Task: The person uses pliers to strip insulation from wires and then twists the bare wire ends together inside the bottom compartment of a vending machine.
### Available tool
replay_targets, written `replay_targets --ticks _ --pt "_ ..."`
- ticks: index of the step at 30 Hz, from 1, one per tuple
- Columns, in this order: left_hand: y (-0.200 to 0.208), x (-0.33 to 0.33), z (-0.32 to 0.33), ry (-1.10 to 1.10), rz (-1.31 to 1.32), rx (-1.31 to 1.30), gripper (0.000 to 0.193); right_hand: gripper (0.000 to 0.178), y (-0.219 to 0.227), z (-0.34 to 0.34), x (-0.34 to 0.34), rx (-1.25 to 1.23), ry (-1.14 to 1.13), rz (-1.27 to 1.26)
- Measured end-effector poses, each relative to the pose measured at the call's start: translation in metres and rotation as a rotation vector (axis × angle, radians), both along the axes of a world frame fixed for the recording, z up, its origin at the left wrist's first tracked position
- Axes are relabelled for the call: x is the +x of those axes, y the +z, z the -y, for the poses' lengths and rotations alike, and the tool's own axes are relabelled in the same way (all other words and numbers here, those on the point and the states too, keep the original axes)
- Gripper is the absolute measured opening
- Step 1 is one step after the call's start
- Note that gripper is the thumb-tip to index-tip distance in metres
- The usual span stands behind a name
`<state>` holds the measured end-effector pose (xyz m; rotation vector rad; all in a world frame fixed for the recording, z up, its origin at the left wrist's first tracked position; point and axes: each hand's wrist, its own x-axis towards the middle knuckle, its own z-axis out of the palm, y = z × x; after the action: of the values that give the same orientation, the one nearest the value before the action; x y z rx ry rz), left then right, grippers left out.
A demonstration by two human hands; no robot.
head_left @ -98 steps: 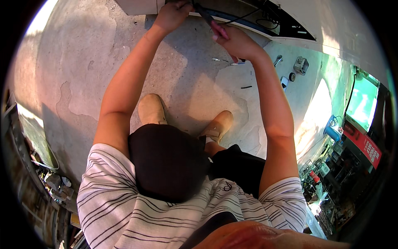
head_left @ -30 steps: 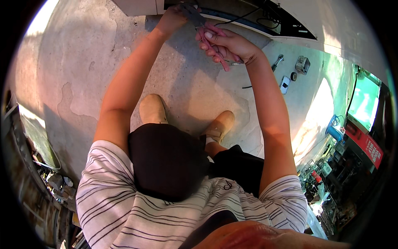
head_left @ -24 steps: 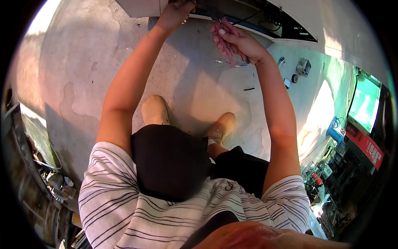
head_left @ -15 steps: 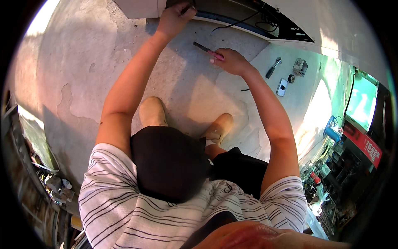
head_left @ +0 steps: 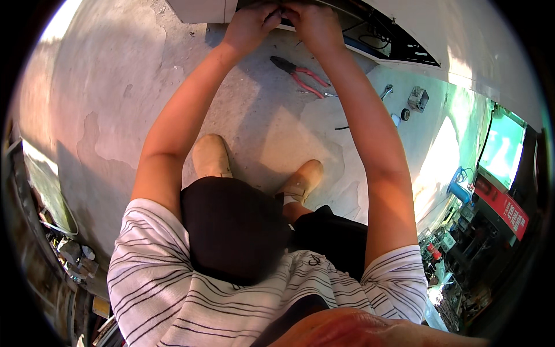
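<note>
Both of my hands meet at the open lower bay [head_left: 361, 29] of a large white cabinet [head_left: 480, 40]. My left hand [head_left: 250, 28] has its thumb and fingers pinched together at the opening's left part. Close beside it, my right hand [head_left: 317, 26] is closed the same way, fingertips against the left ones. Something small and dark seems to sit between the fingertips, too hidden to name. Below my right hand, pliers [head_left: 284, 64] with pink-red handles lie spread on the concrete floor. Dark cables [head_left: 374, 40] hang inside the bay, right of my hands.
Right of my right forearm lie a ratchet [head_left: 387, 91], a grey metal box [head_left: 418, 99], a black round part [head_left: 405, 114] and a partly hidden white object [head_left: 396, 119]. A blue cylinder [head_left: 458, 192] and a red sign [head_left: 502, 207] stand farther right. My shoes are on the floor.
My right hand has put the pliers down on the floor and moved up to join my left hand at the opening. The left hand has shifted slightly right.
</note>
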<state>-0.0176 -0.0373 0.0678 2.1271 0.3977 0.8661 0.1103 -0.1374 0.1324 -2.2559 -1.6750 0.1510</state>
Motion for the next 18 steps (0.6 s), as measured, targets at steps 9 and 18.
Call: replay_targets --ticks 9,18 --pt "0.009 0.000 -0.001 0.014 -0.015 -0.046 0.019 0.019 -0.001 -0.001 0.006 -0.005 -0.257 -0.530" --pt "0.004 0.004 0.005 0.055 -0.004 -0.020 0.017 0.025 -0.029 -0.006 0.026 -0.149 -0.336 -0.500"
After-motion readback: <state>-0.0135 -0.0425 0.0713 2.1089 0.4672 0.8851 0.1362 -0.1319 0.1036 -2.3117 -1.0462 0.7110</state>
